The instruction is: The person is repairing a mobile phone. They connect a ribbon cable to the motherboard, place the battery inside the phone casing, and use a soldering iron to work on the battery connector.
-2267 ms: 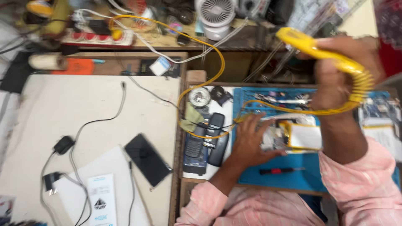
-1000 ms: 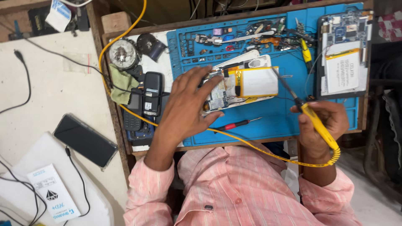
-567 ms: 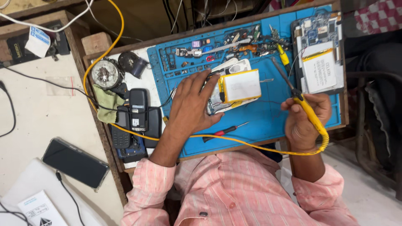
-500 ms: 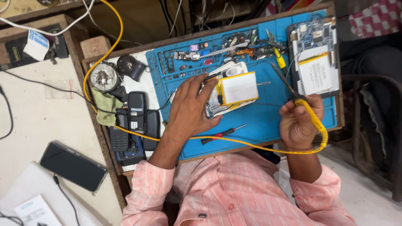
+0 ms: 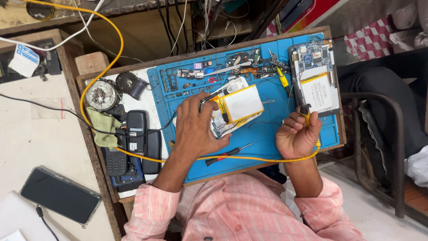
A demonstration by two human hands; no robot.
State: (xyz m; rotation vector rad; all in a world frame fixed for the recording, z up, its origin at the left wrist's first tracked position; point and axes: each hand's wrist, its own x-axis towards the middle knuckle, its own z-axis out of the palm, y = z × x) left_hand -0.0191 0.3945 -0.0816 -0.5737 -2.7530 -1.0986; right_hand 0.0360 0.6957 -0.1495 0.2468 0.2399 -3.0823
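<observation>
Cluttered tabletop (image 5: 31, 147) stretched below you, with a dark smartphone (image 5: 59, 195) lying at its left and a blue work mat (image 5: 267, 143) further right. Beside the mat's left edge sat a green cloth (image 5: 103, 127) and some old handsets (image 5: 133, 143). Your left hand (image 5: 196, 125) pressed flat, fingers spread, on an opened phone (image 5: 232, 109) with its pale battery showing. A red screwdriver (image 5: 227, 154) lay just below. Your right hand (image 5: 296, 136) was closed around a yellow soldering iron (image 5: 305, 114), its yellow cord (image 5: 102, 49) looping away; another opened device (image 5: 314, 78) lay at the mat's right end.
</observation>
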